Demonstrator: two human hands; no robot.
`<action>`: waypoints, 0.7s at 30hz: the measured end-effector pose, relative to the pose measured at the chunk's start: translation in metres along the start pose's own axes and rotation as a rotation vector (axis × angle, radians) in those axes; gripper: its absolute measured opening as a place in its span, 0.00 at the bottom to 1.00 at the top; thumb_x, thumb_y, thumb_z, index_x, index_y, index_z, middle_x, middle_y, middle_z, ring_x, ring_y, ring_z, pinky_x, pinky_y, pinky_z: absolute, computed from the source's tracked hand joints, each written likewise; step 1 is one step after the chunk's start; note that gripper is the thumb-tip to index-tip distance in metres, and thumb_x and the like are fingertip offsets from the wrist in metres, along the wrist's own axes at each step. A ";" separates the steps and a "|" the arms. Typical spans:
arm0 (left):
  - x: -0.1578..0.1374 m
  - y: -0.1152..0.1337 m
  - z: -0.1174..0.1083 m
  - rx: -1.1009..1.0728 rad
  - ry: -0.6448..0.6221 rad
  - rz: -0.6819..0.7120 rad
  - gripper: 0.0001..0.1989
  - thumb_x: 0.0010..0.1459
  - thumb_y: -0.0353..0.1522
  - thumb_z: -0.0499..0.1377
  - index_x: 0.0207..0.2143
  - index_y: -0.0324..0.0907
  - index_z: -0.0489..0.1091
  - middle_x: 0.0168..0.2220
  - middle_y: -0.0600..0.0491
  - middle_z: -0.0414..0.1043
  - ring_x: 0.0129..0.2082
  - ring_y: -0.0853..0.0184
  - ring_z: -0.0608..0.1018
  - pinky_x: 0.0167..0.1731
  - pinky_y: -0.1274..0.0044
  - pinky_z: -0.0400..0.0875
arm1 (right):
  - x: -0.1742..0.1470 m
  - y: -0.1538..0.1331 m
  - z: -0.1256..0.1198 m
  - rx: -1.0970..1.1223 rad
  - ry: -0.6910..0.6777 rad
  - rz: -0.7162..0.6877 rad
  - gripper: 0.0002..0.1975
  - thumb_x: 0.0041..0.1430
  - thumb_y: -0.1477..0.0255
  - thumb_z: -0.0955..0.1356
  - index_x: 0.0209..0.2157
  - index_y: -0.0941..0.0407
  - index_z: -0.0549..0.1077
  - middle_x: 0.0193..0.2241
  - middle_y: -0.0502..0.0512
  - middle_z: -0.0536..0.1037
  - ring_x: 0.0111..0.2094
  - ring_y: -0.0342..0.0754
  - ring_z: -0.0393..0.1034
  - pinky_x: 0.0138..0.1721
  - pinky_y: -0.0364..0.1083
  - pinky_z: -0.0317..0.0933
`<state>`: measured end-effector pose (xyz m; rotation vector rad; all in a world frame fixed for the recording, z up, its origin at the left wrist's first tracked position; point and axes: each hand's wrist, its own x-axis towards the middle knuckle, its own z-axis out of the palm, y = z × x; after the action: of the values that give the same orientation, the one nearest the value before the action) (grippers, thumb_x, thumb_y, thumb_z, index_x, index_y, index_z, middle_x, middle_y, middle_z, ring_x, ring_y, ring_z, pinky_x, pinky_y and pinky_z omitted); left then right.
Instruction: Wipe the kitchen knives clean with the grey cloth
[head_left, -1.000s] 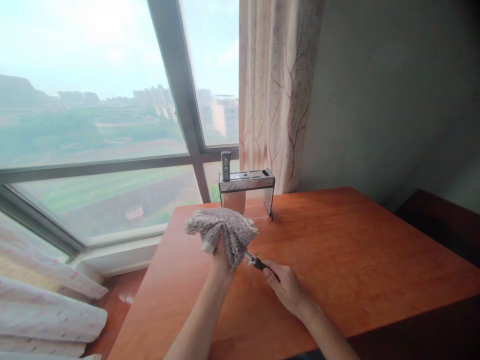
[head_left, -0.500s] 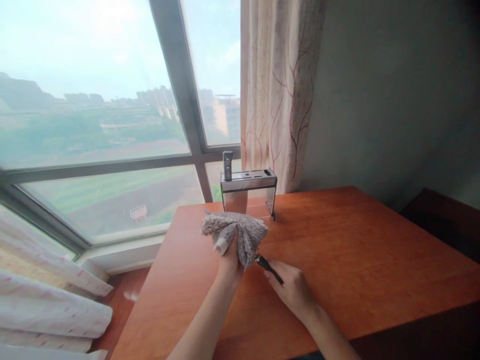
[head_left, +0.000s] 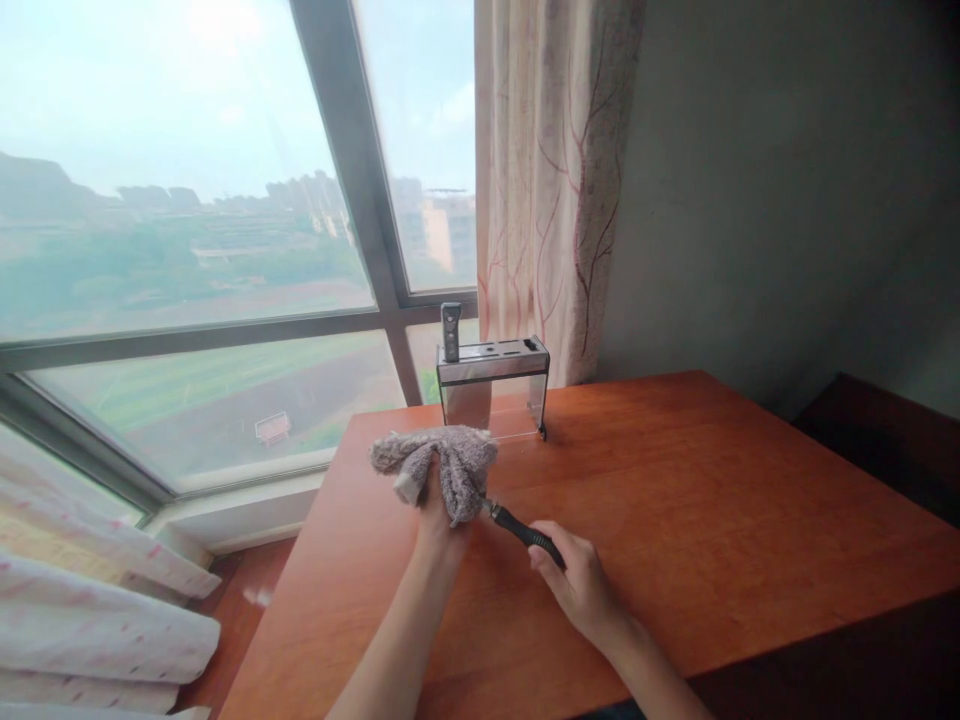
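A grey-brown fluffy cloth (head_left: 457, 465) is bunched in my left hand (head_left: 436, 500), whose fingers are mostly hidden behind its folds. My right hand (head_left: 574, 570) is wrapped around the black handle of a kitchen tool (head_left: 521, 530). A short metal collar shows at the front of that handle, and the rest of the tool is hidden by the cloth, so its kind cannot be told. Just beyond the cloth stands a clear-sided knife block (head_left: 495, 365) with a slotted metal top. One grey-handled utensil (head_left: 450, 332) sticks up from its left end.
Both hands are above a reddish-brown wooden table (head_left: 675, 500). A large window (head_left: 187, 250) lies beyond its left side, with a patterned curtain (head_left: 555, 200) behind the knife block. Pale curtain fabric (head_left: 97, 610) hangs at lower left. A dark grey wall (head_left: 750, 200) stands at right.
My left hand and the cloth have shifted left. More of the black handle shows between the cloth and my right hand, which has moved slightly left. The knife block stays put.
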<state>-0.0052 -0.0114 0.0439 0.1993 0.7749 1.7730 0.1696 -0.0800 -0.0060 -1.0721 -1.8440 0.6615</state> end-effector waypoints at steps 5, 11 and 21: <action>-0.010 -0.008 -0.002 0.068 -0.074 -0.120 0.18 0.50 0.46 0.64 0.38 0.43 0.71 0.32 0.54 0.74 0.31 0.65 0.74 0.31 0.74 0.70 | 0.005 -0.005 0.007 0.327 -0.028 0.299 0.28 0.67 0.56 0.51 0.26 0.57 0.69 0.09 0.44 0.59 0.11 0.39 0.54 0.15 0.39 0.48; -0.016 -0.010 -0.001 0.074 -0.079 -0.112 0.17 0.46 0.45 0.66 0.33 0.45 0.71 0.31 0.54 0.74 0.29 0.66 0.73 0.25 0.76 0.66 | 0.012 -0.006 0.016 0.465 0.016 0.422 0.31 0.65 0.52 0.52 0.25 0.59 0.70 0.08 0.43 0.57 0.10 0.38 0.49 0.13 0.39 0.43; -0.010 -0.007 0.003 0.033 -0.073 -0.056 0.18 0.47 0.46 0.65 0.32 0.43 0.67 0.26 0.59 0.70 0.23 0.72 0.70 0.24 0.79 0.65 | 0.020 -0.011 0.008 -0.125 0.159 -0.103 0.13 0.63 0.66 0.63 0.46 0.54 0.74 0.35 0.58 0.77 0.36 0.51 0.73 0.38 0.46 0.67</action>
<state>0.0050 -0.0181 0.0440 0.2613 0.7506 1.6919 0.1531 -0.0682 0.0067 -1.0704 -1.8070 0.3935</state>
